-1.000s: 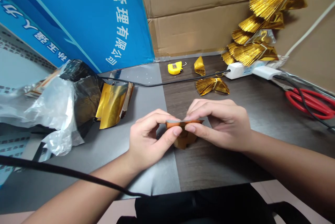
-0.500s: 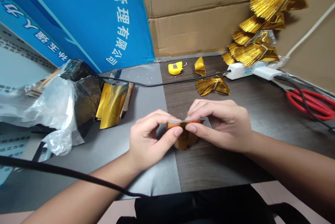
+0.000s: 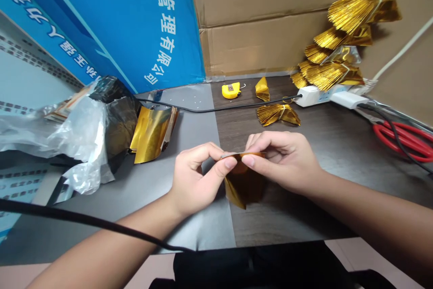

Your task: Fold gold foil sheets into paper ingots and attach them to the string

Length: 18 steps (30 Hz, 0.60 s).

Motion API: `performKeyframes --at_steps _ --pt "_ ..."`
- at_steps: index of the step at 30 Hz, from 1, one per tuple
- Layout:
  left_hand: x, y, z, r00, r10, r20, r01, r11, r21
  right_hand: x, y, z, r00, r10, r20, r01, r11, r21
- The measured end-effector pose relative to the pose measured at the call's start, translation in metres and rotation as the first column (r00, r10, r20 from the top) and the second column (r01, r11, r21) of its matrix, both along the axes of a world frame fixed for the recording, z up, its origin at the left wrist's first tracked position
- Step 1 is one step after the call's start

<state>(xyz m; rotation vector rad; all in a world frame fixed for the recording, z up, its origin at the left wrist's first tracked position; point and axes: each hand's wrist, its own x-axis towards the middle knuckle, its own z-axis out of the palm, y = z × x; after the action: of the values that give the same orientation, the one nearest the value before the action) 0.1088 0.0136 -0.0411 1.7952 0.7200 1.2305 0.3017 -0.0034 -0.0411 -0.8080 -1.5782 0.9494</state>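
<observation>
A sheet of gold foil paper (image 3: 244, 187) hangs between my two hands, with a narrow fold along its top edge. My left hand (image 3: 199, 176) pinches the left part of that fold between thumb and forefinger. On the right part, the thumb and fingers of my right hand (image 3: 284, 158) are closed in the same way. The thumbs lie close together near the middle. Just beyond my hands rests a pleated gold paper fan (image 3: 279, 114) tied at its middle. Behind it stands a smaller folded gold piece (image 3: 262, 89).
A yellow tape measure (image 3: 231, 91) lies near the cardboard wall (image 3: 250, 50). Several gold fans (image 3: 350, 14) are piled by a white power strip (image 3: 309, 96). Red-handled scissors (image 3: 404, 140) lie at right. Gold sheets (image 3: 152, 133) lean by a plastic-wrapped bundle (image 3: 120, 120) at left. A black cable (image 3: 209, 110) crosses behind.
More of the gold foil paper now hangs below my fingers, tilted toward me. Both hands keep their pinch on the fold. The whole view has shifted slightly.
</observation>
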Motion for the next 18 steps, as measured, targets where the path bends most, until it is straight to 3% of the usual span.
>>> performKeyframes --at_steps 11,18 --pt "-0.0012 -0.0005 0.0024 0.998 0.040 -0.049 -0.036 0.996 0.079 -0.0039 -0.0021 0.0024 0.997 0.011 -0.071 -0.016 0.997 -0.073" --pt "-0.0012 0.0004 0.0002 0.999 0.036 -0.016 -0.034 0.990 0.139 0.0000 -0.0027 0.0006 1.000 0.001 0.016 -0.003 0.997 0.076"
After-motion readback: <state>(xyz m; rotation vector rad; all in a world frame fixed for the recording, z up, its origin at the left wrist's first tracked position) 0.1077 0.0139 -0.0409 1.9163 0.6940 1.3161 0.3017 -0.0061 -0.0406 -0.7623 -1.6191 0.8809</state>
